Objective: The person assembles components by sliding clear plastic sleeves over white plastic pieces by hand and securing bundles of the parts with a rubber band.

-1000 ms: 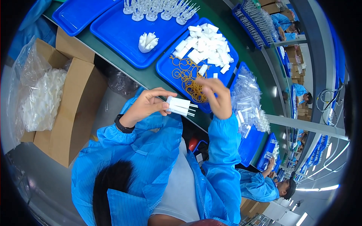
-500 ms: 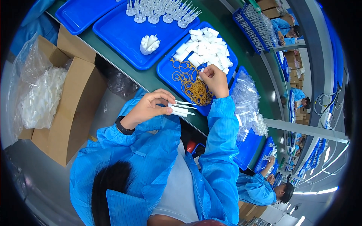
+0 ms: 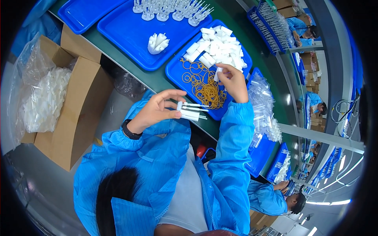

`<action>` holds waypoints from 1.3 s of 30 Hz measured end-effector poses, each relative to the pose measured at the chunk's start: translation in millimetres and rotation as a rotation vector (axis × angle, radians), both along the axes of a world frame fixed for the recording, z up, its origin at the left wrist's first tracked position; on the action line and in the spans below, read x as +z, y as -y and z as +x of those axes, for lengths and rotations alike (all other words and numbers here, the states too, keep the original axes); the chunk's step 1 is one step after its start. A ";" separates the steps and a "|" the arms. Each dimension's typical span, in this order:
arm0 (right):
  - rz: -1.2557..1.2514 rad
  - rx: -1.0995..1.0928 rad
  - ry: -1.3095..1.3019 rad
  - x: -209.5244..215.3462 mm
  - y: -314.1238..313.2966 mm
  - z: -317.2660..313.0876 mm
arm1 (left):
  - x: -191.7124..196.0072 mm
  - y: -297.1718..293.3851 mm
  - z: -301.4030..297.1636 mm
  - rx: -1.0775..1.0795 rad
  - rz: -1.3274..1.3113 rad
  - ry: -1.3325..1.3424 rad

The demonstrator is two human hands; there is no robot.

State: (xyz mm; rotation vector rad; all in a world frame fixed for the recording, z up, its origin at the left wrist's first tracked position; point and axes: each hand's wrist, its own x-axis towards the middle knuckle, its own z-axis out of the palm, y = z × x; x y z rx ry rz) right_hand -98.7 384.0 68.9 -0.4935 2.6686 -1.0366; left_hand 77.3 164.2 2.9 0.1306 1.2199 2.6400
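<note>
In front of the bench edge, my left hand [image 3: 159,108] pinches a small white plastic part with thin prongs [image 3: 192,111]; a white foam-like sleeve seems to sit around one or more of its prongs. My right hand [image 3: 233,82], closed, holds a small white block [image 3: 217,74] between thumb and fingertips. It hovers over a blue tray [image 3: 176,82]. Inside that tray lie a heap of white blocks [image 3: 220,46] and a tangle of yellow-brown rubber bands [image 3: 208,91], just left of and below my right hand.
Left of that tray, a larger blue tray [image 3: 122,33] carries rows of pronged clear-white parts [image 3: 173,10] and one white cluster [image 3: 158,43]. Clear plastic tubes [image 3: 260,104] pile up at right. An open carton [image 3: 84,106] with bagged white pieces stands at left. Co-workers sit farther right.
My right hand has risen slightly and shifted right from the tray's heap, with a white block now plainly showing in its fingers. My left hand has barely moved, its fingers a little more spread.
</note>
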 end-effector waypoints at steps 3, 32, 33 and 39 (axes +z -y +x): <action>-0.142 0.025 -0.035 0.0 -8.1 12.9 | -6.1 2.9 -2.6 0.029 0.064 0.014; 0.145 0.438 -0.579 66.7 1.6 97.3 | -11.2 -1.8 -4.7 0.191 -0.013 -0.040; 0.163 0.442 -0.584 67.0 1.9 98.2 | -10.8 -2.0 -4.5 0.188 -0.021 -0.046; 0.128 0.532 -0.527 60.6 2.2 95.0 | -5.1 -3.4 -1.1 0.163 -0.091 -0.084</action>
